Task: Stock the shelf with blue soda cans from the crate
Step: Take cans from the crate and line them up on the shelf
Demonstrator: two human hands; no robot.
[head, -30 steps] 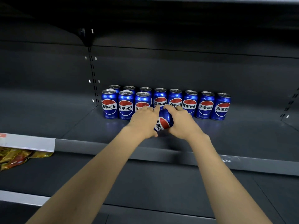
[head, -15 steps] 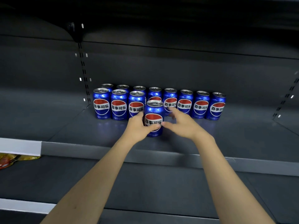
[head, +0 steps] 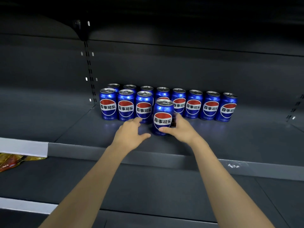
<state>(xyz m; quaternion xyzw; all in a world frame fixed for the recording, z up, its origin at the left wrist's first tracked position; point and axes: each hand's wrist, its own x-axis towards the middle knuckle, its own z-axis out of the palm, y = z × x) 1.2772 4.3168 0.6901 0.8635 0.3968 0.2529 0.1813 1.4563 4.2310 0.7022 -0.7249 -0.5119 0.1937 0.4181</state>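
On the dark shelf (head: 213, 140), near of the can rows, the upright blue can (head: 162, 116) sits held by the right hand (head: 180, 129), thumb across its front; the left hand (head: 130, 135) hovers just left, fingers relaxed.

Two bare forearms, no sleeves, left hand (head: 130, 135) and right hand (head: 181, 129) ungloved.

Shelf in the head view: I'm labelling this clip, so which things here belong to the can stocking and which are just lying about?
Part of the job:
- front can, upright, gripped by the right hand
- left hand, open beside it
- the rows of blue cans behind
- shelf

Just lying about:
- yellow and red packets on the lower shelf, far left
- white price strip
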